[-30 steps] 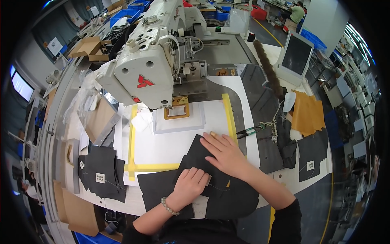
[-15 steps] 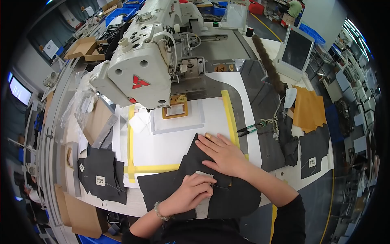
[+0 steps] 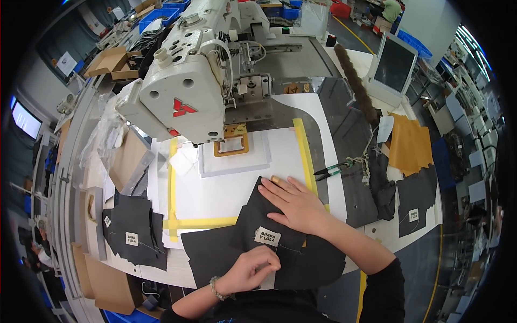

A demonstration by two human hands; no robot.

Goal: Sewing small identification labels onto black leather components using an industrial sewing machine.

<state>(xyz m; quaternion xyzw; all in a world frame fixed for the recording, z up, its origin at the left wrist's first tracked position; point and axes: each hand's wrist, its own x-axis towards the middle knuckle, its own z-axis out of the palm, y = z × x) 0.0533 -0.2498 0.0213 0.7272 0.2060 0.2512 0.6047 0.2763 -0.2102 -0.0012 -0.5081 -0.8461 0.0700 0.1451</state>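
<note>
A dark grey fabric piece [image 3: 226, 250] with a small pale printed label [image 3: 267, 237] lies in front of me, over the near edge of the white sheet. Loose thread trails from the label's right side. My right hand [image 3: 296, 207] rests flat on the fabric's upper part, fingers stretched out, a tan band around one finger. Just below the label is my left hand [image 3: 250, 270], its fingers curled into a pinch; whatever they hold, if anything, is hidden. Beyond my hands, a white sheet [image 3: 215, 196] edged with yellow tape carries a clear plate and a small amber frame [image 3: 231, 153].
A large white sewing machine head [image 3: 183, 99] overhangs the sheet. Green-handled snips [image 3: 329, 171] lie to the right, near a mustard cloth [image 3: 409, 144] and another labelled dark piece [image 3: 417, 202]. Left are stacked labelled pieces [image 3: 132, 226] and an open cardboard box [image 3: 107, 285].
My left hand has moved down off the label, which now shows fully. The right hand stays in place on the fabric.
</note>
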